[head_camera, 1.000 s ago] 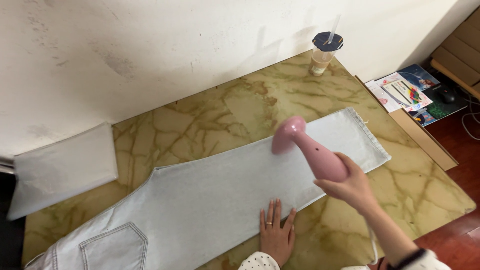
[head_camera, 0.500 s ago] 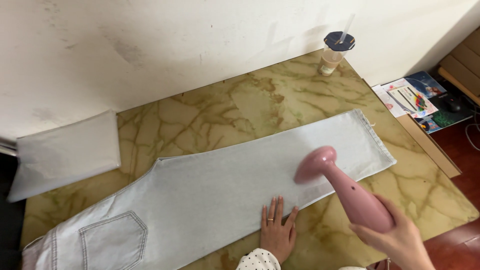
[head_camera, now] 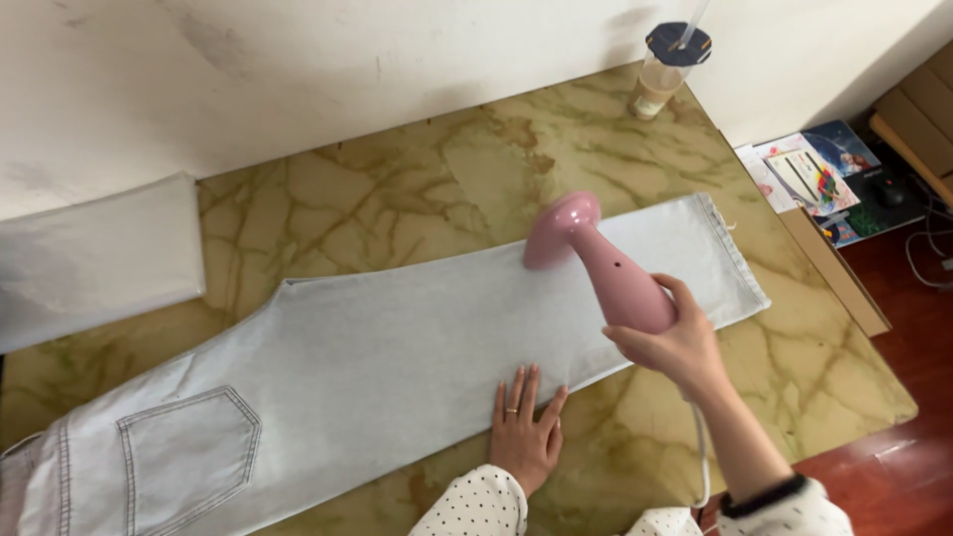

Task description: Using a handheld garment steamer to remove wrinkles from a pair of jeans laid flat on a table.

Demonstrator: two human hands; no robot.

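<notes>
You are gripping the pink steamer point(head_camera: 606, 266) in your right hand point(head_camera: 675, 342), working mid-leg on the pale jeans point(head_camera: 397, 367) lying flat on the worktop point(head_camera: 417, 189); your left hand point(head_camera: 523, 437) is pressing open-palmed on the hem-side edge. The pocket end looks undone.

pale blue denim jeans point(head_camera: 397, 357) — matt, woven cloth | pink handheld steamer point(head_camera: 606, 268) — smooth glossy plastic | yellow-brown marbled bench point(head_camera: 417, 189) — polished, slight sheen | clear plastic cup with dark lid point(head_camera: 663, 71) | white wall point(head_camera: 298, 69) — rough, scuffed
</notes>
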